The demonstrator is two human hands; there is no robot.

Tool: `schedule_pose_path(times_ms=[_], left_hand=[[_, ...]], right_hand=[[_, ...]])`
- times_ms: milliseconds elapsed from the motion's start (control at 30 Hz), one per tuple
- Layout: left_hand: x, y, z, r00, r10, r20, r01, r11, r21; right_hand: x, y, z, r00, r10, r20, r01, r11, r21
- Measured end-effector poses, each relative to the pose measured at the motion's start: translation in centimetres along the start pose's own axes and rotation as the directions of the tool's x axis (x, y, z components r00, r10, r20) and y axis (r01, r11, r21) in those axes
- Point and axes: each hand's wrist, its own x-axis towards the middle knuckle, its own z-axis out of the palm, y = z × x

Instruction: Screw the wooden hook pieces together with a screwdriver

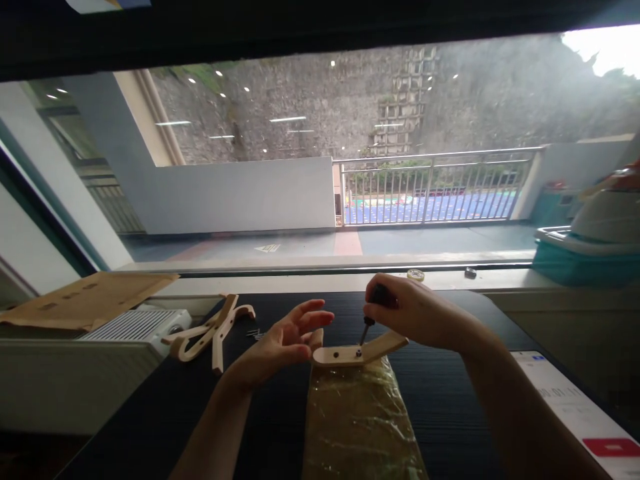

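My right hand [415,310] is closed round a dark-handled screwdriver [374,308], whose tip stands on a screw in a curved wooden piece [357,351]. That piece lies across the top of a clear plastic bag [357,417] on the black ribbed table [450,393]. My left hand [290,337] rests at the piece's left end with its fingers spread apart, the thumb touching the wood.
More curved wooden parts [213,327] and small dark screws [254,333] lie at the left of the table. A white radiator [135,325] with cardboard [90,300] stands further left. A phone [583,413] lies at the right edge. A window faces a terrace.
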Motion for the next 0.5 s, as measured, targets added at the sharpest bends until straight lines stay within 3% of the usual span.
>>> schedule_pose_path(times_ms=[100, 200, 500], left_hand=[[-0.2, -0.5, -0.1, 0.989, -0.116, 0.096, 0.114, 0.993, 0.021], [0.1, -0.6, 0.7, 0.973, -0.200, 0.112, 0.187, 0.976, 0.114], [0.6, -1.0, 1.1, 0.969, -0.240, 0.053, 0.226, 0.954, 0.199]], right_hand=[[0.1, -0.4, 0.4, 1.000, -0.007, 0.022, 0.007, 1.000, -0.021], [0.2, -0.5, 0.5, 0.999, -0.007, 0.031, 0.008, 1.000, -0.023], [0.1, -0.9, 0.3, 0.999, 0.001, 0.037, 0.000, 0.999, -0.039]])
